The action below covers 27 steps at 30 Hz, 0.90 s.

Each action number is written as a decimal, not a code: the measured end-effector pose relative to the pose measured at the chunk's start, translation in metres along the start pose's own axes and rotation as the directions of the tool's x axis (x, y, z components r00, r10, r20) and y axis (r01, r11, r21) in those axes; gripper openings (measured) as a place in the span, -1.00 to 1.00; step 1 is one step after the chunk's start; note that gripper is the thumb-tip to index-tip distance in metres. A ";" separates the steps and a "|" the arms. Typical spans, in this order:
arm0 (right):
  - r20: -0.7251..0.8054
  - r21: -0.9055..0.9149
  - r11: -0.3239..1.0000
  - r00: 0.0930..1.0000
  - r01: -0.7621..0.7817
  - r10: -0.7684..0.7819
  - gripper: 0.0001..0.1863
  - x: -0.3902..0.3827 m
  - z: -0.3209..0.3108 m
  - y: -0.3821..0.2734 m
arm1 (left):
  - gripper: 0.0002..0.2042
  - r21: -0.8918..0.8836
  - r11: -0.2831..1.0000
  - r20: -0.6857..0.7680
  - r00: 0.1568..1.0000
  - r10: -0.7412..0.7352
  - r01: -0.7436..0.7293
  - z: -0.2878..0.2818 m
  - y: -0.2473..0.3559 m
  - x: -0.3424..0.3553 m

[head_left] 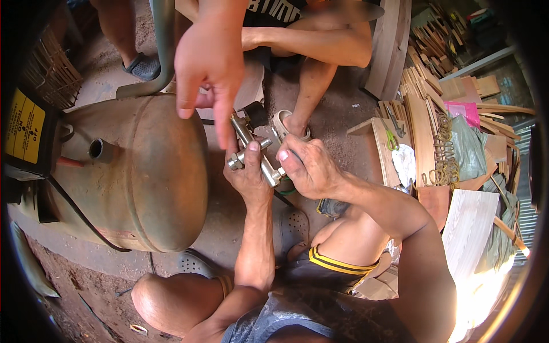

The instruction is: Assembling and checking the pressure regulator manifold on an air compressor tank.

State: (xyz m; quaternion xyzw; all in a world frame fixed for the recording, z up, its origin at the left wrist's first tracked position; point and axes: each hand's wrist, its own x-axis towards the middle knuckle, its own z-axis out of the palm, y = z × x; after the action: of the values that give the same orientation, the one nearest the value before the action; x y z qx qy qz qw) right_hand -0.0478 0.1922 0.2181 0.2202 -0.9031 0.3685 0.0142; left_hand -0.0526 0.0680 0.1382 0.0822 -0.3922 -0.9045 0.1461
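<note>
Right now, our left hand [251, 182] holds a branched silver metal fitting [246, 136] from below, thumb along its side branch. That fitting sits near the middle of the view, tilted, just beyond the right end of the tank. Our right hand [313, 167] is curled close beside its lower end, with a small pale tip [281, 171] showing between the two; we cannot tell whether those fingers grip anything.

From above, a co-worker's hand [209, 74] reaches down with its index finger extended near the fitting. A dark round part [255, 114] stands by the upper end of the fitting.

To our left lies the big, dusty tank [166, 171], with an open pipe stub [103, 150] on top and a black box with a yellow label [27, 127] farther left. Over on our right, we see green-handled scissors [392, 140], a yellowish coil [444, 154], a pink bag [464, 113] and stacked wood pieces [420, 94].
</note>
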 end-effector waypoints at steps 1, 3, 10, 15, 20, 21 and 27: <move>0.005 0.008 1.000 1.000 -0.027 0.027 -0.71 -0.001 -0.001 -0.001 | -0.32 0.003 1.000 -0.003 1.000 0.008 -0.008 0.000 0.000 0.000; 0.008 -0.004 0.998 0.998 -0.059 0.059 -0.70 -0.002 -0.001 -0.002 | -0.31 0.009 1.000 -0.018 1.000 0.018 -0.018 0.002 -0.001 0.000; -0.001 0.150 0.966 0.977 -0.209 0.211 -0.59 -0.001 0.002 -0.003 | -0.30 0.120 0.989 0.013 0.997 0.080 -0.081 0.002 0.003 -0.001; 0.208 0.312 0.837 0.892 -0.449 0.401 -0.55 0.003 -0.009 -0.012 | -0.29 0.045 0.998 0.041 0.998 0.045 -0.047 0.002 0.001 0.007; 0.387 0.212 0.881 0.864 -0.422 0.321 -0.56 0.004 -0.027 -0.010 | -0.30 0.018 0.998 0.008 0.998 -0.060 0.060 -0.006 -0.002 0.012; 0.390 0.244 0.894 0.882 -0.375 0.264 -0.49 0.004 -0.028 -0.008 | -0.30 0.023 0.997 0.008 0.997 -0.074 0.073 -0.009 -0.002 0.013; 0.383 0.255 0.941 0.917 -0.224 0.114 -0.24 0.001 -0.021 0.003 | -0.28 -0.218 0.950 0.083 0.974 -0.212 0.225 -0.009 -0.008 0.017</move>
State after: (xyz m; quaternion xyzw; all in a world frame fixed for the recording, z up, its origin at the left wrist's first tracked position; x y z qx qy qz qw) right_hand -0.0530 0.2072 0.2318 0.2044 -0.8411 0.4510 -0.2176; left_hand -0.0682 0.0611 0.1254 0.0814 -0.2794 -0.9558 0.0417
